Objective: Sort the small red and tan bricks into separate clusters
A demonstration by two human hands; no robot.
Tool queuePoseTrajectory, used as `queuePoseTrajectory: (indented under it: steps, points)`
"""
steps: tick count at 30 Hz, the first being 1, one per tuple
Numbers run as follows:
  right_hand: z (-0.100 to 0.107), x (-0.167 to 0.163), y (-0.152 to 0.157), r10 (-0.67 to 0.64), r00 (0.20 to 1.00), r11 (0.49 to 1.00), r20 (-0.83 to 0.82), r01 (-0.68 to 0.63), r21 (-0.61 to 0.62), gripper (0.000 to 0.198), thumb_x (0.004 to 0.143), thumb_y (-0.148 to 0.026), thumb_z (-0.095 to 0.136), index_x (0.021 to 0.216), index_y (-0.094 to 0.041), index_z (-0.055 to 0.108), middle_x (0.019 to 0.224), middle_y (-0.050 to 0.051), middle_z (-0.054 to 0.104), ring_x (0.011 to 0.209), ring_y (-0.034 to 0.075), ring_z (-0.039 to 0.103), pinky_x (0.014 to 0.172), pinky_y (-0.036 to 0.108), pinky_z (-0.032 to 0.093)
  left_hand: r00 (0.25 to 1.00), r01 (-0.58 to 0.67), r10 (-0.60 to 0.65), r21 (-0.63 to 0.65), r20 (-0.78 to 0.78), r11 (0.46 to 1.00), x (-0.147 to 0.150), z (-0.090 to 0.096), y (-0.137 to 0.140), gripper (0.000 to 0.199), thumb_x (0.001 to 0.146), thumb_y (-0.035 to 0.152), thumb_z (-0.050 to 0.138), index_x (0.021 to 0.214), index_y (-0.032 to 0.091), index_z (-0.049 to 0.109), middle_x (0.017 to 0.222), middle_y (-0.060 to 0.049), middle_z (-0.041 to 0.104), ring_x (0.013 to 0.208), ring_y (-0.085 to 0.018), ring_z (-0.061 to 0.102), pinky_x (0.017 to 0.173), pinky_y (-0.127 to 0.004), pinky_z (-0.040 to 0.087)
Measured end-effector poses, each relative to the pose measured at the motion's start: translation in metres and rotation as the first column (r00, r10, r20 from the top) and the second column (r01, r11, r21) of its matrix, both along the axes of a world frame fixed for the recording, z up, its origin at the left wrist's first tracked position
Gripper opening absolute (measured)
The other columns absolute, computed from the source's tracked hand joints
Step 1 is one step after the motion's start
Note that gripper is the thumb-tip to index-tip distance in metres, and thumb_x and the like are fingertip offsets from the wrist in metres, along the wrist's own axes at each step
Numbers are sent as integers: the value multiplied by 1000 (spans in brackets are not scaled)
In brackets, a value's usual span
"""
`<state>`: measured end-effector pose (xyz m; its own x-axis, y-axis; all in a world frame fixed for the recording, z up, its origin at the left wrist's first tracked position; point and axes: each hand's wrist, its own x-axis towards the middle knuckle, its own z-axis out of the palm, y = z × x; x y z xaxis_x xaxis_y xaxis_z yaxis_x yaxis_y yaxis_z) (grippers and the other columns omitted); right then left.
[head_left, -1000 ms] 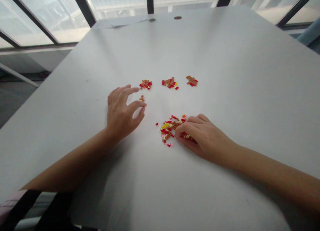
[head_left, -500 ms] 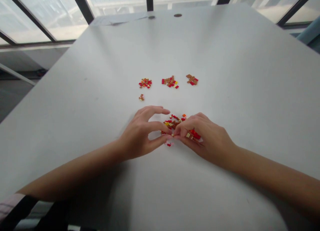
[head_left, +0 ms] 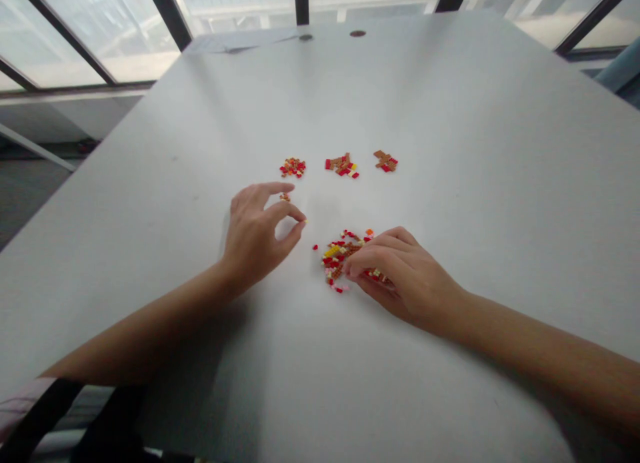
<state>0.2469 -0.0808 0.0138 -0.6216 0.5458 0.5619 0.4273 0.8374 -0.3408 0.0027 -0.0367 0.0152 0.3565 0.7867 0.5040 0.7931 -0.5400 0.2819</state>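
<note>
Between thumb and index finger, my left hand (head_left: 257, 236) pinches a tiny pale yellow brick (head_left: 305, 221). It hovers beside a small cluster of bricks (head_left: 285, 197), which its fingers partly cover. My right hand (head_left: 405, 273) rests over the main heap of small building bricks (head_left: 334, 257), red, brown, yellow, cream and pink. Its thumb and index fingertips are pressed together among the bricks; whether something sits between them is hidden. One red brick (head_left: 315, 247) lies apart at the heap's left.
Three sorted piles lie farther back on the white table (head_left: 450, 116): a mixed red-orange pile (head_left: 293, 167), a brown and red pile (head_left: 342, 165) and a mostly brown pile (head_left: 385, 161). Two round holes mark the far edge, with windows behind.
My left hand has moved left and away from me, carrying the pale yellow brick from the heap to the small cluster. My right hand has stayed at the heap.
</note>
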Motion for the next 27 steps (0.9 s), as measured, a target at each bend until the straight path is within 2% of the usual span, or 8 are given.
queuePoseTrajectory:
  steps: [3,7,13,19,24,27]
  points:
    - [1,1,-6,78,997,997,27,-78,-5,13,95,-10,56,102,-21,56,91,1,77,85,14,69,83,31,47,988,-139,142,56,-55,989,-8,-3,12,3,85,25,69,83,25,71,125,-7,68,117,-30,62,108,-55,39]
    - [1,1,-10,109,993,994,49,-110,7,11,97,-11,53,98,-21,58,90,0,77,87,13,69,85,31,45,973,-220,224,62,-59,973,-15,-9,22,3,80,24,73,83,26,73,121,-6,70,113,-31,64,102,-53,42]
    - [0,4,-11,145,989,988,33,-147,48,11,96,-11,56,96,-21,57,84,-3,76,83,12,68,86,32,43,966,-258,259,26,-16,966,-21,-16,30,2,80,25,73,82,26,73,117,-6,71,109,-29,65,99,-50,46]
    - [-2,7,-9,95,996,994,-6,-95,-51,14,93,-18,64,103,-21,55,92,0,77,86,14,69,82,32,44,963,-269,270,46,-6,962,-25,-19,34,15,80,25,73,94,28,74,119,-6,70,111,-29,64,100,-50,46]
    - [-2,7,-8,56,998,997,41,-54,-54,10,91,-15,59,98,-21,55,88,2,74,84,16,68,81,33,44,962,-268,271,89,-22,959,-23,-19,31,4,80,27,74,80,26,71,120,-6,69,113,-30,62,101,-51,45]
    - [-3,7,-9,44,998,998,51,-42,-45,10,91,-13,58,96,-21,55,85,2,73,82,16,68,81,34,44,961,-262,266,62,-74,963,-23,-20,30,5,83,29,72,87,28,75,124,-7,67,118,-32,60,103,-55,42]
